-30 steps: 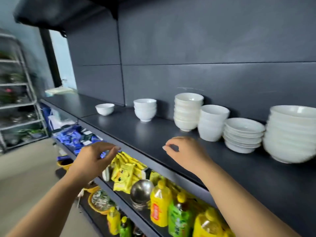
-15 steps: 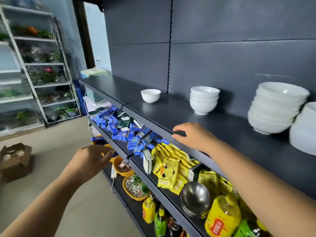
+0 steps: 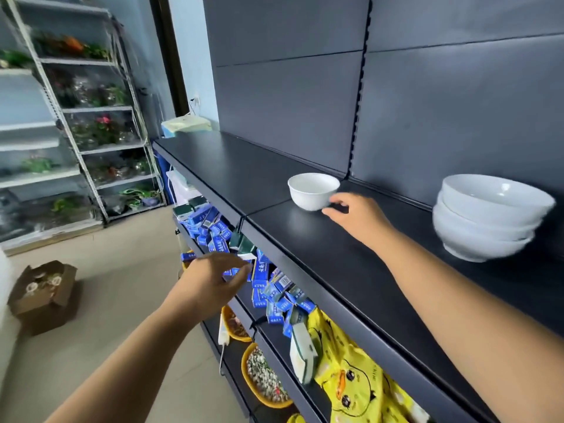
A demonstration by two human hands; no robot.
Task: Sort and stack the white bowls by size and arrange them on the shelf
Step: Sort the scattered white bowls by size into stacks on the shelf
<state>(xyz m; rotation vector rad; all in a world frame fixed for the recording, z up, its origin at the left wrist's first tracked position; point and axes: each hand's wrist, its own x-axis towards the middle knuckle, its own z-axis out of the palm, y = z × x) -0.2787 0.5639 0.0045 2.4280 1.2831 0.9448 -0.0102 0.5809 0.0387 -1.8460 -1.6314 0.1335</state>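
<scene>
the long dark shelf [image 3: 335, 270] takes up most of what's in front of me, running from the far wall down past the person's right arm. on it, off to the right, sits a stack of white bowls [image 3: 488, 215], three by the look of it, nested and a bit blurred at the edge. well apart from them to the left stands the small white bowl [image 3: 312, 190], alone and upright, near the back panel where two shelf boards meet. the right hand [image 3: 358, 218] is just beside that bowl's right flank, fingers loosely curled and parted, gripping nothing; whether a fingertip touches the wall i can't tell. the left hand [image 3: 210, 282] hangs lower, out in front of the blue boxes [image 3: 213, 230] on the shelf below, fingers relaxed and empty. i'd guess the bowl is glazed ceramic: stiff, light enough for one hand, slick, and apt to chip if knocked against another. best taken at the rim, thumb inside and fingers on the outer wall, then lowered gently onto bowls of its own size.
</scene>
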